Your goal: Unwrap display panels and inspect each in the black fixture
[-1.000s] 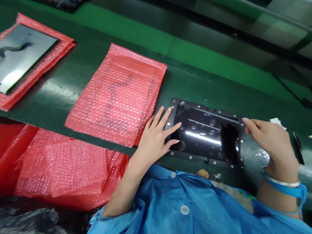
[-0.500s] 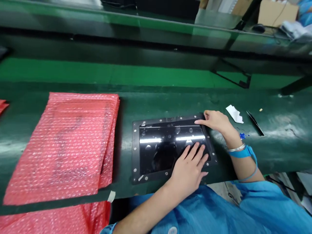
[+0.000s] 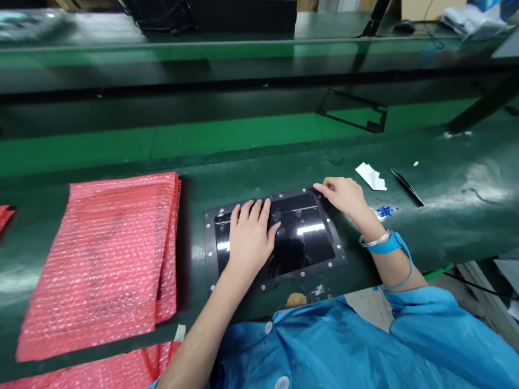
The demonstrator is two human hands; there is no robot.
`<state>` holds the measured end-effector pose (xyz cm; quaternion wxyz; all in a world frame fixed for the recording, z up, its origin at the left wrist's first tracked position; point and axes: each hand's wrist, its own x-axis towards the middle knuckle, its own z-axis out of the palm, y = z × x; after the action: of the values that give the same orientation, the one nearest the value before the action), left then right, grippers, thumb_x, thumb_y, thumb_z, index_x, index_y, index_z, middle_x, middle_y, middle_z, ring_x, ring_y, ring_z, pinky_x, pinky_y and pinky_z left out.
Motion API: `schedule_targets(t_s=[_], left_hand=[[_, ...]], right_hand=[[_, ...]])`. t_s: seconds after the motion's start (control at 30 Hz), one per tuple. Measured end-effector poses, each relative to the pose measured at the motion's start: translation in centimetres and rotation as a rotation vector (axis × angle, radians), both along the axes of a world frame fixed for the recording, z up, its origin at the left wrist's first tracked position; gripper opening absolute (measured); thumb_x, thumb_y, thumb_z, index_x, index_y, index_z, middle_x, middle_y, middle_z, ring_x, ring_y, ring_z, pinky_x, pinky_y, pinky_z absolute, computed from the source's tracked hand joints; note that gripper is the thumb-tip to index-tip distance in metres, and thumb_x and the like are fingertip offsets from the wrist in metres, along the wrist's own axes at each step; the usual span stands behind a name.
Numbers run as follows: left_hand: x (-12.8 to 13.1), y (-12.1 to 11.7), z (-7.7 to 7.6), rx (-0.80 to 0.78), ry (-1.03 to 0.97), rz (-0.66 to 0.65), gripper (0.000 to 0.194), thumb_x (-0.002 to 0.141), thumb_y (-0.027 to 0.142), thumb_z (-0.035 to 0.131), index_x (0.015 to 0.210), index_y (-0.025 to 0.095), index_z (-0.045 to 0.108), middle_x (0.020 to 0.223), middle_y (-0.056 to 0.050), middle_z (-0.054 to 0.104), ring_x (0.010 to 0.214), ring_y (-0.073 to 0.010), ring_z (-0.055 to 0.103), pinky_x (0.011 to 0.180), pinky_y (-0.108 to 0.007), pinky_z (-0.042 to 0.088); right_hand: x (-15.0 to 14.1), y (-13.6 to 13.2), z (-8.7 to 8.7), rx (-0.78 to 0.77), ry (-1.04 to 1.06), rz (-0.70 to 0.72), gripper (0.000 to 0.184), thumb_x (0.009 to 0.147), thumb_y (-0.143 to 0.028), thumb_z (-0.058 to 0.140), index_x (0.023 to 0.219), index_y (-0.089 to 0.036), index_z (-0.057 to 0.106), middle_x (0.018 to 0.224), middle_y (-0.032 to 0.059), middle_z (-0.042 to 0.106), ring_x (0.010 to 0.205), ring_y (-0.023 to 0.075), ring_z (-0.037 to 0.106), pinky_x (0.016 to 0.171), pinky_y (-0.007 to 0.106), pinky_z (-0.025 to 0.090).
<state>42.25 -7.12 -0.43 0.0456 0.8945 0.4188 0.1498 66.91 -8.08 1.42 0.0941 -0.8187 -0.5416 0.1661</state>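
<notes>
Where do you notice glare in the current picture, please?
Head view: bright streaks reflect off the black panel, on either side of the left hand; head view: pale sheen lies on the green table at far right; head view: small highlights speckle the red bubble-wrap bag.

Single head-worn cam, sitting above the person's blue shirt (image 3: 344,346), facing forward and down at the green table (image 3: 279,170). Close range: left hand (image 3: 251,232), right hand (image 3: 344,197) and black panel (image 3: 302,240) fall mid-frame. Field is wide, running from shirt at the bottom edge to the raised shelf (image 3: 320,27) across the top.
</notes>
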Motion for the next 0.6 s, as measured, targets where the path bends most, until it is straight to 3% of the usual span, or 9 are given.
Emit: schedule_targets(t_s=[0.13,0.2,0.3,0.37,0.43,0.5,0.6], left_hand=[[0.2,1.4,-0.2,0.072,-0.041,0.021,0.043,0.096,0.036,0.053,0.124,0.006,0.066,0.108,-0.019,0.07,0.105,-0.0367,0.06,0.102,-0.055,0.041],[0.2,1.3,0.2,0.093,-0.125,0.056,0.039,0.096,0.038,0.053,0.118,0.009,0.066,0.107,-0.018,0.069,0.103,-0.035,0.058,0.097,-0.052,0.043],[-0.5,0.7,1.8,0.089,-0.3,0.06,0.029,0.097,0.034,0.052,0.116,0.016,0.064,0.108,-0.013,0.069,0.105,-0.03,0.058,0.097,-0.047,0.042],[-1.7,0.3,2.8,0.06,-0.404,0.057,0.023,0.097,0.031,0.053,0.114,0.02,0.064,0.107,-0.009,0.07,0.105,-0.0265,0.06,0.099,-0.044,0.042],[-3.2,0.1,3.3,0.04,-0.518,0.157,0.022,0.097,0.03,0.054,0.113,0.021,0.066,0.111,-0.008,0.071,0.108,-0.0243,0.061,0.102,-0.041,0.042],[-4.6,0.0,3.0,-0.002,-0.707,0.352,0.025,0.096,0.033,0.057,0.114,0.021,0.067,0.117,-0.008,0.07,0.113,-0.0229,0.061,0.103,-0.039,0.043],[-5.9,0.2,1.7,-0.325,-1.068,0.572,0.033,0.084,0.044,0.071,0.105,0.019,0.07,0.103,-0.007,0.074,0.101,-0.0219,0.067,0.094,-0.034,0.05]], right_hand=[[-0.5,-0.2,0.3,0.049,0.086,-0.035,0.027,0.091,-0.047,0.06,0.079,-0.023,0.062,0.07,0.0006,0.063,0.069,0.0185,0.058,0.061,0.029,0.029],[-0.8,-0.3,0.1,0.114,0.29,-0.016,0.024,0.085,-0.047,0.066,0.083,-0.023,0.065,0.068,-0.001,0.061,0.067,0.0172,0.055,0.061,0.028,0.03],[-1.2,-0.6,-0.6,0.201,0.704,0.061,0.036,0.082,-0.055,0.067,0.072,-0.02,0.062,0.061,-0.002,0.053,0.061,0.0146,0.047,0.059,0.028,0.03],[-1.5,-0.9,-1.1,0.218,0.851,0.093,0.051,0.083,-0.067,0.06,0.063,-0.02,0.055,0.057,-0.0023,0.046,0.057,0.0132,0.042,0.056,0.028,0.031],[-1.8,-1.1,-1.4,0.242,0.919,0.09,0.06,0.081,-0.077,0.057,0.059,-0.021,0.05,0.055,-0.0026,0.041,0.056,0.0128,0.039,0.054,0.028,0.031],[-2.2,-1.3,-1.6,0.274,0.96,0.078,0.064,0.077,-0.082,0.057,0.059,-0.021,0.049,0.054,-0.0027,0.04,0.056,0.0127,0.039,0.053,0.028,0.031],[-2.6,-1.4,-1.3,0.306,0.998,0.062,0.067,0.074,-0.085,0.058,0.058,-0.021,0.045,0.055,-0.0034,0.037,0.056,0.0114,0.036,0.053,0.027,0.031]])
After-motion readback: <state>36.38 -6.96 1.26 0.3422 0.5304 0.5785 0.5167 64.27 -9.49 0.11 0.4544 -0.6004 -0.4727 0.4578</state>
